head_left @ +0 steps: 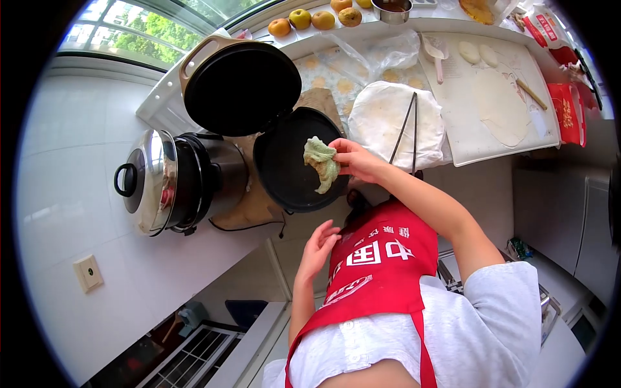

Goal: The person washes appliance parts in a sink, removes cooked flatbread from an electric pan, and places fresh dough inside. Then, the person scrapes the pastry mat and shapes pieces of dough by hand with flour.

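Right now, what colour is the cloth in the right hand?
The cloth is pale green with brownish patches; best seen in head view.

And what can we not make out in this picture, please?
Head view:
Pan: patch behind the green cloth hidden; whether they touch is unclear.
White cloth: hides whatever lies beneath.
Metal container: far rim cut off by the top edge.
Lower red bag: smallest print too small to read.

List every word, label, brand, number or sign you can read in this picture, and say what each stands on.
"中国": large white print on the red apron.
"健康": smaller line on the apron; the characters after it are unclear.
Apron emblem: lettering too blurred.
Red-and-white packet: characters unreadable.
Red bag: characters unreadable.
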